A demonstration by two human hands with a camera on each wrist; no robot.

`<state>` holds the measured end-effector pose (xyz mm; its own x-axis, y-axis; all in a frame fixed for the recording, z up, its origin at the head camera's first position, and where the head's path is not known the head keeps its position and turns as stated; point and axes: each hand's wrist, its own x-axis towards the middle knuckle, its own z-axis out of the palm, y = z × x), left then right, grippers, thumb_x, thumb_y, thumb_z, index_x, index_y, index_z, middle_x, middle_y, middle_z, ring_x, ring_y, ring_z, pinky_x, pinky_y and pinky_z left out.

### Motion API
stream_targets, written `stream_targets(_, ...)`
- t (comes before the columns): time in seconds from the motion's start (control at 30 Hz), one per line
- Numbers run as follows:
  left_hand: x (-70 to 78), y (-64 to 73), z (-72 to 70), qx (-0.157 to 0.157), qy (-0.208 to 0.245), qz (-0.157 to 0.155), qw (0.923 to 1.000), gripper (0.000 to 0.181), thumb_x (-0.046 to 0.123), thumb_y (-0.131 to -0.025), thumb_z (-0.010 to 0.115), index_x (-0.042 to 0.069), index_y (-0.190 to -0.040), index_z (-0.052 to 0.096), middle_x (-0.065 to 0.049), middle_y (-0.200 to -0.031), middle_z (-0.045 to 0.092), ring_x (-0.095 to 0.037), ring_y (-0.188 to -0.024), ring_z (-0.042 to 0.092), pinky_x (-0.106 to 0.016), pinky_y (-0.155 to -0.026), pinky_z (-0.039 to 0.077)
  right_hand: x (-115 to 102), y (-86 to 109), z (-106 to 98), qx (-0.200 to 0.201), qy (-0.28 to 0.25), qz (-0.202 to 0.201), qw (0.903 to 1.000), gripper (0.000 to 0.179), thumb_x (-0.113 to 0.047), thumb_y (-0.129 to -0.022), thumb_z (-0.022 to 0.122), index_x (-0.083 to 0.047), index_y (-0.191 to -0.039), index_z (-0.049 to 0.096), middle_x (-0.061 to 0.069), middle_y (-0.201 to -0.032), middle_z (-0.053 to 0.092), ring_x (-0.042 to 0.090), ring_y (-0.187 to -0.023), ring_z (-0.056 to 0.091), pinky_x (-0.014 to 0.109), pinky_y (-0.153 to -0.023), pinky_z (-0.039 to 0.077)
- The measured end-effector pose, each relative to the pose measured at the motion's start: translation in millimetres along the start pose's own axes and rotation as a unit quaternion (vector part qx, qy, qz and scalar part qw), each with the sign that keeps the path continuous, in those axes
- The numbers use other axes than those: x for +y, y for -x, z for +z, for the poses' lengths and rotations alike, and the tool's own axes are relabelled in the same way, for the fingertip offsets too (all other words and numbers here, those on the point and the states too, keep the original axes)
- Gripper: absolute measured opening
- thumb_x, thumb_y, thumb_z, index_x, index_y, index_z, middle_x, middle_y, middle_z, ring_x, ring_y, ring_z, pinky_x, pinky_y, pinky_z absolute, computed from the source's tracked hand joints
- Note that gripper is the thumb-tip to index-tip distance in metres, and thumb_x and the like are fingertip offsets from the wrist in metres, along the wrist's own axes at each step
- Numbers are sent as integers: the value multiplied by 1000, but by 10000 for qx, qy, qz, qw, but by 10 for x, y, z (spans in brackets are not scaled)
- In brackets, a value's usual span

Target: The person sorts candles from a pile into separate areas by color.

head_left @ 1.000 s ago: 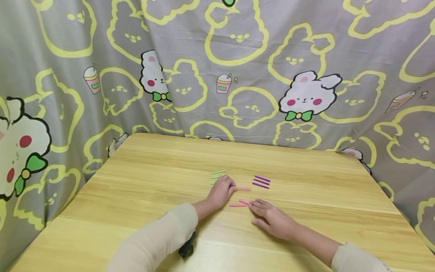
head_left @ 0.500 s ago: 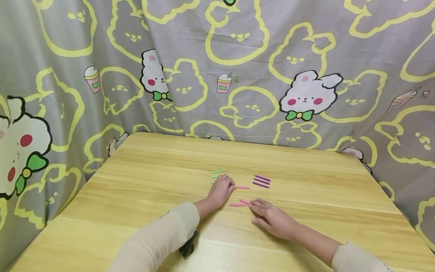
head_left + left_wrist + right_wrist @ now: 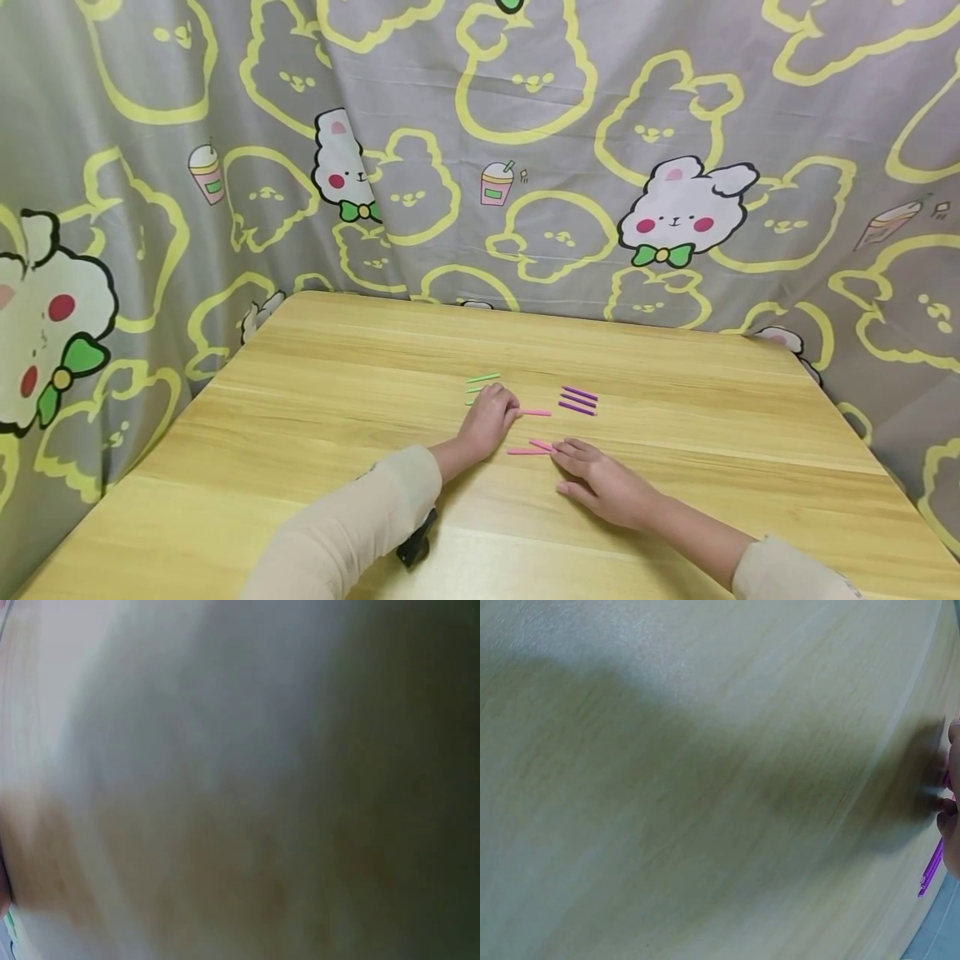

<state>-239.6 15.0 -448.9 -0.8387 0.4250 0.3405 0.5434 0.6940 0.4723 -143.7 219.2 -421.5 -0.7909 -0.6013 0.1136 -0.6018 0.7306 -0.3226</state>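
My left hand (image 3: 489, 421) rests low over the table in the head view, its fingers bent and pinching one end of a thin pink stick (image 3: 536, 412). Just beyond it lie several short green sticks (image 3: 483, 378), partly covered by the hand. Two more pink sticks (image 3: 525, 452) lie nearer to me, crossing at their right ends. The fingertips of my right hand (image 3: 603, 485) touch those ends, fingers stretched out flat. Three purple sticks (image 3: 577, 402) lie side by side farther right. In the right wrist view, a purple stick (image 3: 931, 868) shows beside the fingers.
The wooden table (image 3: 360, 358) reaches back to a grey patterned curtain (image 3: 420, 100) that hangs along its far side and both flanks. A black wrist device (image 3: 416, 540) sits under the left sleeve. The left wrist view is mostly blurred.
The pink stick at my left hand has shifted very slightly left. Both hands stay where they were, and the other sticks have not moved.
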Motion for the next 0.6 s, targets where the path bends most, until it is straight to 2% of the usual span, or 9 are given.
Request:
stream_targets(0.2, -15, 19, -14, 164, 82, 153, 9997, 17, 21, -88, 60, 4, -93, 62, -4, -89, 57, -17, -86, 51, -27, -79, 48, 6, 5, 14, 31, -15, -23, 10000, 46, -28, -94, 53, 4, -127, 52, 21, -134, 51, 41, -125, 45, 52, -99, 40)
stream_targets(0.6, -28, 49, -162, 55, 715, 209, 9972, 17, 18, -89, 60, 4, -100, 62, -7, -97, 60, -20, -94, 57, -30, -83, 51, 22, 8, 22, -80, 5, 56, 10000, 48, -31, -95, 50, 3, -129, 51, 20, -135, 50, 39, -126, 44, 52, -100, 39)
